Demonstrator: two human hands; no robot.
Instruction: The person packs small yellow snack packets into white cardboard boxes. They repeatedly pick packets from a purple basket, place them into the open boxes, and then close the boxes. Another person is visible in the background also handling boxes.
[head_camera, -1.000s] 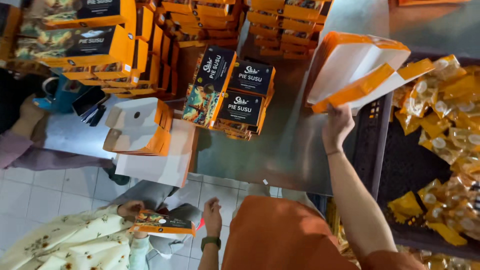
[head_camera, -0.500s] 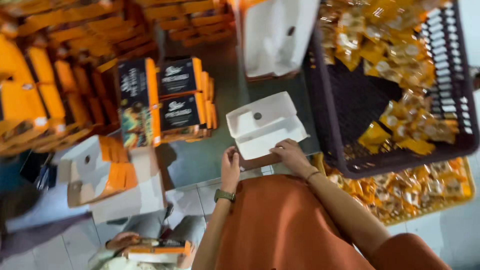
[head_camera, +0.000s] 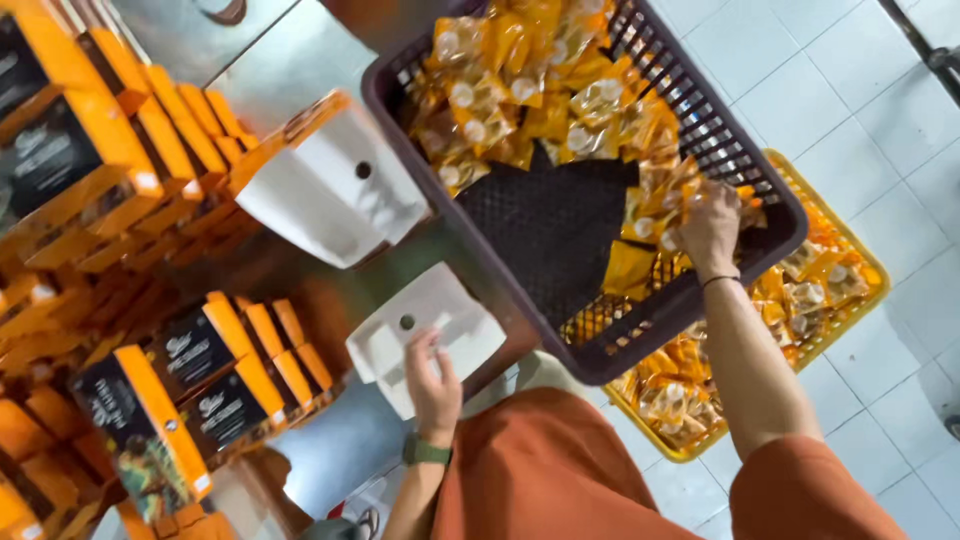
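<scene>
A person's left hand (head_camera: 432, 385) steadies a white open box (head_camera: 425, 335), fingers flat, while the right hand (head_camera: 708, 228), fingers closed on yellow snack packets (head_camera: 655, 215), gathers from the dark basket (head_camera: 640, 335); loading them into the box seems next.

Snack packing room: stacked cartons (head_camera: 120, 150), sachet-filled crate (head_camera: 640, 330)

Steel table (head_camera: 300, 60) with orange boxes (head_camera: 190, 120), open white box (head_camera: 425, 335), dark plastic crate (head_camera: 640, 330) of packets.

Stacked orange-and-black cartons (head_camera: 190, 390) on steel table (head_camera: 300, 60); yellow crate (head_camera: 850, 300) of packets on white tiled floor (head_camera: 860, 120); second open white-lined box (head_camera: 330, 190).
</scene>
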